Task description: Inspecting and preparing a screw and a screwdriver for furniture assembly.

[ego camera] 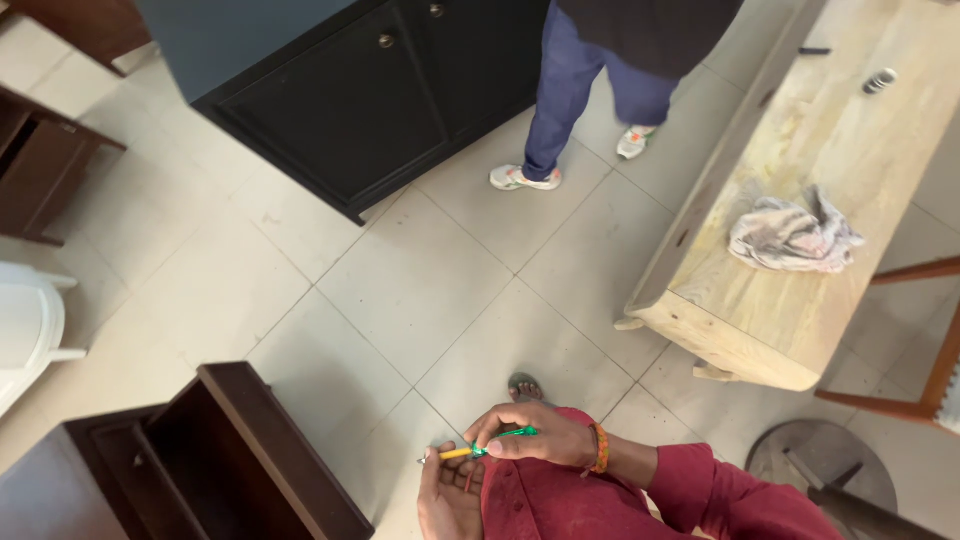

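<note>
Above tiled floor (pixel 400 290), green-yellow screwdriver (pixel 480 451) is pinched in right hand (pixel 530 438), long axis pointed left; left hand (pixel 447 495) is held open-palmed just beneath tip.

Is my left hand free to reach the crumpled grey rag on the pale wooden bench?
Probably not: the left hand sits low beneath the small green and yellow screwdriver, and the crumpled grey rag lies well off on the pale wooden bench.
</note>
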